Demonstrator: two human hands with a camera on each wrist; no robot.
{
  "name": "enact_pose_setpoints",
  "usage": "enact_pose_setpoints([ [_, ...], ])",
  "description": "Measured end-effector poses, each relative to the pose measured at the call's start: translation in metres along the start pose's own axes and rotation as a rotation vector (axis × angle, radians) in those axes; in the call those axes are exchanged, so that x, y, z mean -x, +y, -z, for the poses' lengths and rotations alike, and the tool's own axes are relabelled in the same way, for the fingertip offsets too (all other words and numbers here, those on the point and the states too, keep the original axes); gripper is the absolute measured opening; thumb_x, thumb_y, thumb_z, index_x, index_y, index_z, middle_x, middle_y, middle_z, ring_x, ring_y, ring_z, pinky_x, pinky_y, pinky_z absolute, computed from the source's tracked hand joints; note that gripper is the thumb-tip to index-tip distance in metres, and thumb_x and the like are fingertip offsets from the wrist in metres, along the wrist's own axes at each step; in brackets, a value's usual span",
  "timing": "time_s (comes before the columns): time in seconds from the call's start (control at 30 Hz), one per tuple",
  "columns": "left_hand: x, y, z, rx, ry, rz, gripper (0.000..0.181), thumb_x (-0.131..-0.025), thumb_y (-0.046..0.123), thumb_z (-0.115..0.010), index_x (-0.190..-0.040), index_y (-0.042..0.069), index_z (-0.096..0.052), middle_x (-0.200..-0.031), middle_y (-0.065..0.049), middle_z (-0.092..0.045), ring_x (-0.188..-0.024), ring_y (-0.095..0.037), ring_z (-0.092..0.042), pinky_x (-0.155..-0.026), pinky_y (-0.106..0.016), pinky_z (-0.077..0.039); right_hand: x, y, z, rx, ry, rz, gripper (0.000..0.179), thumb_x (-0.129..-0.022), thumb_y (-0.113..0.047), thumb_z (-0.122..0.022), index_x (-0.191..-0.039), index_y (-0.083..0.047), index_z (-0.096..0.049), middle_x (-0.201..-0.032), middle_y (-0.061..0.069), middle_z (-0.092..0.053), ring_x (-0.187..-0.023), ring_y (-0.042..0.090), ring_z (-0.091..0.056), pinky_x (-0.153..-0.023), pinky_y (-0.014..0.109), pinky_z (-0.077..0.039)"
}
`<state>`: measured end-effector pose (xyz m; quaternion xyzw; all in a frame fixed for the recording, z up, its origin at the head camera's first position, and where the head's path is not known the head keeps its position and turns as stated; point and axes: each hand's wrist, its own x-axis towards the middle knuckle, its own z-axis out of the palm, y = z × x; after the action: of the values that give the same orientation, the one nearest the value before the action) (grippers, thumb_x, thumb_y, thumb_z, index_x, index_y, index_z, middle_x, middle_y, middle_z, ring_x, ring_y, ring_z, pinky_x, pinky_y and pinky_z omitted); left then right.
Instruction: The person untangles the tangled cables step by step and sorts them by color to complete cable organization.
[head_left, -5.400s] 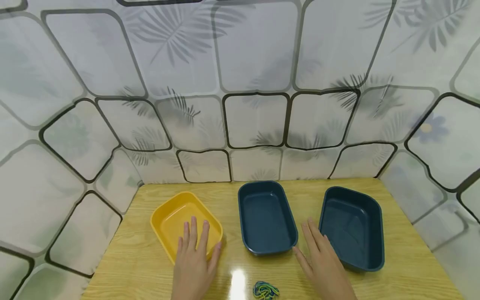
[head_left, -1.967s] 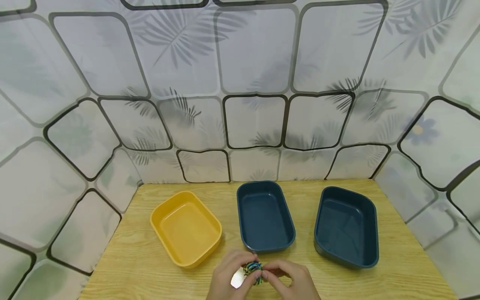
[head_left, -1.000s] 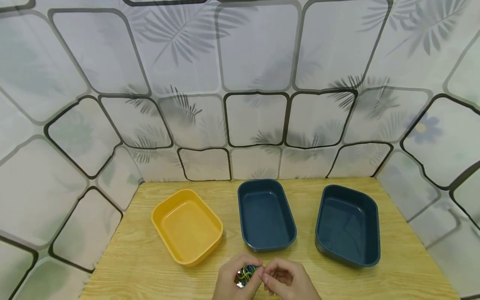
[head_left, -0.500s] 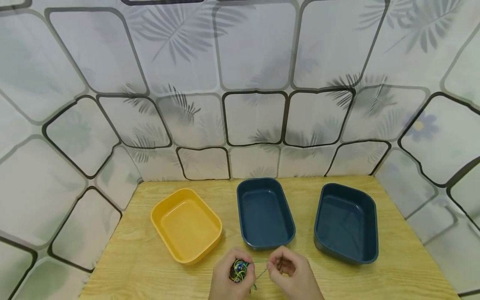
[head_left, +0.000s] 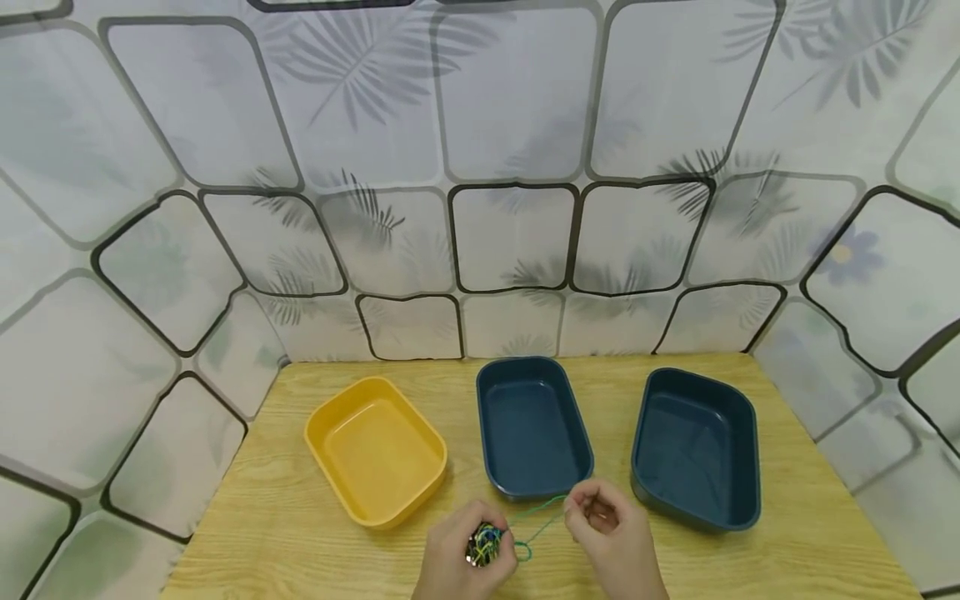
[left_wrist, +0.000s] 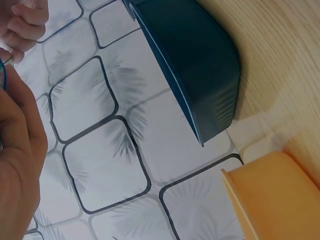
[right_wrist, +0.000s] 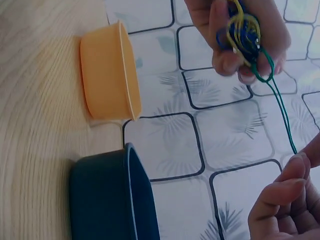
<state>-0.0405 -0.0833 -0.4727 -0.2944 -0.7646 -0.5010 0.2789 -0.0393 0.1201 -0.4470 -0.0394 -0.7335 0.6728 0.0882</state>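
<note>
In the head view my left hand (head_left: 459, 552) grips a tangled bundle of thread (head_left: 484, 543), blue, yellow and green, above the near part of the table. My right hand (head_left: 618, 540), to its right, pinches a green thread (right_wrist: 283, 111) between thumb and fingertip. That doubled thread stretches taut from the bundle to the right fingers, and a small green loop hangs by the left thumb. In the right wrist view the bundle shows between the left fingers. The left wrist view catches only part of each hand, with the bundle mostly hidden.
Behind the hands stand a yellow bin (head_left: 375, 458), a dark blue bin (head_left: 534, 433) in the middle and another dark blue bin (head_left: 697, 454) at right. All three rest on the wood-grain table (head_left: 262, 517). Patterned cloth (head_left: 510, 242) encloses the back and sides.
Both hands were apart and spread over the bins at first, with the bundle on the table. They then picked it up; lately the right hand has moved right, drawing the green thread out.
</note>
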Motion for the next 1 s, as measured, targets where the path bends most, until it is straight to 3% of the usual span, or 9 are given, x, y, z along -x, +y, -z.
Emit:
enact_pose_setpoints([
  [0.1, 0.005, 0.000, 0.009, -0.008, 0.000, 0.075, 0.039, -0.071, -0.012, -0.073, -0.090, 0.019, -0.060, -0.082, 0.009, -0.064, -0.069, -0.002, -0.059, -0.061, -0.015, -0.049, -0.011, 0.001, 0.013, -0.032, 0.085, 0.011, 0.006, -0.091, 0.010, -0.064, -0.092, 0.004, -0.064, -0.079, 0.014, -0.060, -0.059, 0.020, -0.056, -0.052, 0.027, -0.049],
  [0.2, 0.010, -0.004, 0.022, -0.034, 0.051, 0.130, 0.040, -0.070, -0.014, -0.072, -0.089, 0.020, -0.060, -0.081, 0.009, -0.065, -0.067, -0.003, -0.060, -0.059, -0.016, -0.050, -0.022, 0.000, 0.032, -0.070, 0.174, -0.011, 0.002, -0.095, 0.004, -0.064, -0.095, 0.005, -0.063, -0.076, 0.016, -0.058, -0.058, 0.021, -0.055, -0.051, 0.027, -0.047],
  [0.27, 0.013, -0.008, 0.030, -0.056, 0.097, 0.147, 0.040, -0.069, -0.015, -0.072, -0.089, 0.019, -0.061, -0.078, 0.008, -0.065, -0.064, -0.003, -0.059, -0.056, -0.015, -0.049, -0.026, 0.000, 0.040, -0.094, 0.199, -0.011, 0.008, -0.097, -0.001, -0.065, -0.097, 0.007, -0.062, -0.075, 0.017, -0.058, -0.059, 0.022, -0.055, -0.052, 0.027, -0.047],
  [0.4, 0.016, -0.012, 0.035, -0.076, 0.158, 0.147, 0.039, -0.069, -0.016, -0.072, -0.089, 0.016, -0.062, -0.076, 0.005, -0.065, -0.062, -0.003, -0.058, -0.052, -0.015, -0.048, -0.025, -0.001, 0.045, -0.115, 0.157, -0.016, 0.017, -0.099, -0.007, -0.066, -0.102, 0.009, -0.061, -0.078, 0.020, -0.059, -0.062, 0.023, -0.056, -0.054, 0.028, -0.049],
  [0.63, 0.014, -0.008, 0.029, -0.092, 0.149, 0.157, 0.043, -0.067, -0.019, -0.075, -0.089, 0.015, -0.060, -0.077, 0.005, -0.066, -0.061, -0.001, -0.057, -0.049, -0.015, -0.047, -0.022, 0.000, 0.037, -0.177, 0.147, 0.023, 0.015, -0.098, -0.003, -0.065, -0.101, 0.012, -0.060, -0.077, 0.019, -0.060, -0.062, 0.021, -0.058, -0.052, 0.027, -0.048],
  [0.83, 0.014, -0.009, 0.029, -0.116, 0.172, 0.109, 0.046, -0.060, -0.023, -0.075, -0.086, 0.010, -0.060, -0.073, 0.002, -0.064, -0.059, -0.002, -0.055, -0.047, -0.014, -0.044, -0.024, 0.001, 0.032, -0.226, 0.131, 0.059, 0.017, -0.098, -0.003, -0.065, -0.100, 0.013, -0.059, -0.080, 0.024, -0.060, -0.064, 0.023, -0.060, -0.053, 0.027, -0.051],
  [1.0, 0.015, -0.009, 0.030, -0.065, 0.126, 0.119, 0.042, -0.067, -0.020, -0.075, -0.090, 0.013, -0.060, -0.078, 0.003, -0.066, -0.063, -0.003, -0.059, -0.052, -0.015, -0.049, -0.025, 0.002, 0.026, -0.243, 0.092, 0.068, 0.020, -0.099, -0.005, -0.064, -0.102, 0.014, -0.058, -0.083, 0.025, -0.064, -0.069, 0.028, -0.064, -0.057, 0.030, -0.055],
])
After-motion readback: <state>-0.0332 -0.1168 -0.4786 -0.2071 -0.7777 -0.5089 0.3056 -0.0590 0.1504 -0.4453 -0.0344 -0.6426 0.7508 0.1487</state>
